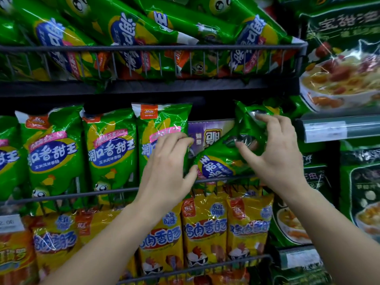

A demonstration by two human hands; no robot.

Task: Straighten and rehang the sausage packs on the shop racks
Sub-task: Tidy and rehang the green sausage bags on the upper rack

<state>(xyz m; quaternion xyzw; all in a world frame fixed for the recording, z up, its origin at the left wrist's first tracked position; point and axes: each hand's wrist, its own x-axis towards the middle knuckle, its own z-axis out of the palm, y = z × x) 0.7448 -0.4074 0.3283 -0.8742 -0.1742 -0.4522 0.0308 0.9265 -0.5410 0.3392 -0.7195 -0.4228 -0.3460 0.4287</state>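
Middle rack (pixel 82 195): my left hand (pixel 166 169) has its fingers curled round the right edge of an upright green pack (pixel 162 122). My right hand (pixel 275 153) pinches the tilted green pack (pixel 222 159), which is slanted at the rack's right end against a purple pack (pixel 209 130). Yellow packs (pixel 205 227) hang below.

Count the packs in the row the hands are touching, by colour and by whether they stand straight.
Upright green packs: 4 (the leftmost is cut off by the frame edge; the left hand holds the rightmost)
Tilted green pack: 1, held in the right hand
Purple pack: 1, behind the tilted one
Total: 6 in view
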